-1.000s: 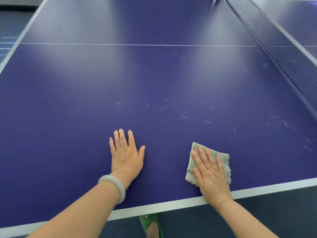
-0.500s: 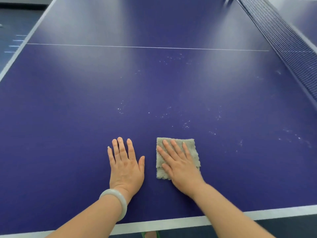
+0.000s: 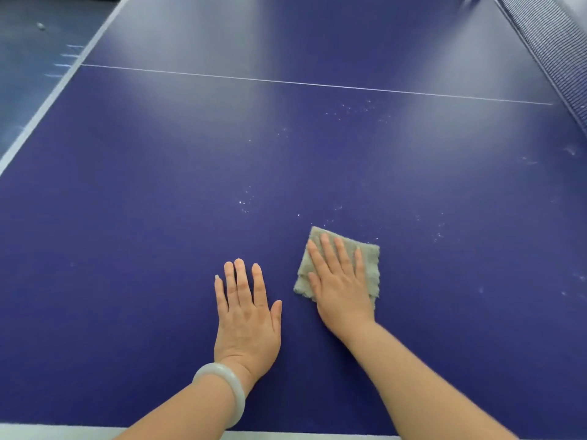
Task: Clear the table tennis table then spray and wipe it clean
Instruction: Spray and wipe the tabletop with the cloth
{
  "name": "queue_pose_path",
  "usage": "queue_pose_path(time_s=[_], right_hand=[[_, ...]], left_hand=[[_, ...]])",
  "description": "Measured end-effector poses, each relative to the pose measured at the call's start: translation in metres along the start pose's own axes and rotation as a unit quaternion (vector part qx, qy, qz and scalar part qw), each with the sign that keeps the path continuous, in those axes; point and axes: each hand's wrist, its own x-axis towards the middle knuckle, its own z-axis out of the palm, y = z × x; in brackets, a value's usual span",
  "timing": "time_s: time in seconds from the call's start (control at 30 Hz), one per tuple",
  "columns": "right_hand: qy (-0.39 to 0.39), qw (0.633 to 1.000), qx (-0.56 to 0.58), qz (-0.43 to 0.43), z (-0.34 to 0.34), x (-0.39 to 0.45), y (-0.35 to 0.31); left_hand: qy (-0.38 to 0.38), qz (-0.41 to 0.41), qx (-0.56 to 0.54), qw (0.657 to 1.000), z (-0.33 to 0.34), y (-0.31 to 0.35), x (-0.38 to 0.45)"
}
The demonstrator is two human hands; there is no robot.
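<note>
The blue table tennis table [image 3: 143, 217] fills the view. My right hand [image 3: 341, 282] lies flat with fingers spread on a folded grey cloth [image 3: 370, 260], pressing it to the tabletop. My left hand [image 3: 246, 315] rests palm down on the bare surface just left of the cloth, holding nothing; a pale bangle [image 3: 224, 389] sits on that wrist. Small white spray droplets [image 3: 244, 201] dot the surface beyond and to the right of the cloth.
The net [image 3: 552, 49] runs along the upper right. A thin white centre line [image 3: 286, 82] crosses the far table. The white near edge [image 3: 47, 430] shows at the bottom, the left edge [image 3: 41, 112] at upper left, with dark floor beyond.
My right hand has slid the cloth from near the front edge leftward, then away from me toward the droplets. My left hand stays planted.
</note>
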Motion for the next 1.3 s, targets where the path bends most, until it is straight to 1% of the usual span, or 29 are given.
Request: queue_pose_path(time_s=[0.07, 0.1, 0.17, 0.23, 0.27, 0.3, 0.33, 0.4, 0.5, 0.57, 0.63, 0.67, 0.7, 0.73, 0.77, 0.83, 0.87, 0.93, 0.97, 1.0, 1.03, 1.07, 1.1, 1.13, 1.17, 1.2, 1.23, 1.27, 1.3], right_hand=[[-0.019, 0.999, -0.020, -0.027, -0.004, 0.032, 0.025], [-0.022, 0.999, -0.024, 0.006, -0.007, 0.043, 0.045], [-0.014, 0.988, -0.006, 0.156, -0.017, 0.047, 0.087], [-0.003, 0.949, 0.042, 0.312, -0.024, 0.029, 0.109], [-0.005, 0.935, 0.055, 0.350, -0.023, 0.017, 0.106], [0.000, 0.931, 0.053, 0.361, -0.020, 0.007, 0.094], [0.006, 0.935, 0.040, 0.351, -0.015, 0.000, 0.076], [0.011, 0.958, 0.012, 0.287, -0.007, -0.001, 0.037], [0.000, 0.995, -0.009, 0.095, 0.001, 0.024, -0.014], [-0.016, 1.000, -0.008, -0.024, -0.002, 0.052, -0.029], [-0.035, 0.996, -0.016, -0.082, -0.009, 0.082, -0.018], [-0.038, 0.996, -0.017, -0.083, -0.012, 0.095, -0.004], [-0.039, 0.998, -0.012, -0.056, -0.017, 0.105, 0.015], [-0.038, 0.999, 0.001, 0.002, -0.022, 0.111, 0.038], [-0.039, 0.995, 0.019, 0.088, -0.027, 0.110, 0.063], [-0.028, 0.961, 0.048, 0.271, -0.034, 0.093, 0.106], [-0.016, 0.939, 0.056, 0.338, -0.035, 0.081, 0.116], [0.004, 0.916, 0.067, 0.397, -0.031, 0.062, 0.104], [0.012, 0.918, 0.066, 0.390, -0.028, 0.053, 0.087], [0.015, 0.934, 0.053, 0.352, -0.022, 0.045, 0.069], [0.014, 0.961, 0.029, 0.276, -0.014, 0.034, 0.049], [0.013, 0.986, 0.005, 0.165, -0.006, 0.020, 0.030], [-0.001, 0.999, -0.005, 0.042, -0.002, 0.003, 0.018], [-0.018, 0.998, -0.011, -0.058, -0.001, -0.013, 0.019], [-0.026, 0.993, -0.012, -0.110, -0.004, -0.023, 0.031], [-0.032, 0.993, -0.012, -0.113, -0.007, -0.028, 0.051], [-0.026, 0.997, -0.024, -0.075, -0.009, -0.031, 0.075], [-0.015, 0.999, -0.030, 0.002, -0.010, -0.032, 0.102], [-0.014, 0.993, -0.030, 0.111, -0.014, -0.033, 0.127]], left_hand=[[0.001, -0.002, -0.002, 1.000, -0.001, 0.000, 0.001], [0.002, -0.003, -0.005, 1.000, -0.001, 0.000, 0.001], [0.004, -0.003, -0.008, 1.000, 0.001, 0.000, 0.001], [0.002, 0.001, -0.015, 1.000, 0.002, -0.001, 0.000], [0.001, 0.003, -0.019, 1.000, 0.002, -0.002, 0.001], [0.001, 0.004, -0.021, 1.000, 0.003, -0.002, 0.001], [0.002, 0.005, -0.024, 1.000, 0.003, -0.002, 0.001], [0.001, 0.002, -0.027, 1.000, 0.001, -0.001, 0.001], [-0.001, 0.000, -0.023, 1.000, -0.001, -0.002, 0.001], [-0.004, -0.001, -0.024, 1.000, -0.002, -0.001, 0.001], [-0.003, -0.003, -0.023, 1.000, -0.001, -0.001, 0.001], [-0.002, -0.002, -0.024, 1.000, 0.000, -0.002, 0.001], [0.000, -0.002, -0.026, 1.000, 0.001, -0.002, 0.001], [0.002, -0.002, -0.028, 1.000, 0.001, -0.003, 0.001], [0.005, -0.004, -0.030, 1.000, 0.001, -0.003, 0.001], [0.005, -0.006, -0.029, 1.000, 0.002, -0.002, 0.000], [0.003, -0.006, -0.028, 1.000, 0.002, -0.002, 0.000], [-0.004, -0.009, -0.020, 1.000, 0.001, -0.002, 0.000], [-0.007, -0.010, -0.015, 1.000, 0.001, -0.002, 0.000], [-0.008, -0.011, -0.009, 1.000, 0.001, -0.002, 0.000], [-0.008, -0.012, -0.006, 1.000, 0.001, -0.002, 0.000], [-0.008, -0.013, -0.005, 1.000, 0.000, -0.002, 0.000], [-0.008, -0.013, -0.005, 1.000, -0.001, -0.001, 0.000], [-0.006, -0.013, -0.004, 1.000, -0.002, -0.001, 0.001], [-0.005, -0.013, -0.002, 1.000, -0.002, -0.001, 0.001], [-0.005, -0.014, 0.001, 1.000, -0.001, -0.001, 0.001], [-0.007, -0.016, 0.003, 1.000, -0.001, -0.001, 0.001], [-0.011, -0.017, 0.006, 1.000, -0.001, 0.000, 0.001], [-0.014, -0.019, 0.008, 1.000, -0.001, 0.000, 0.001]])
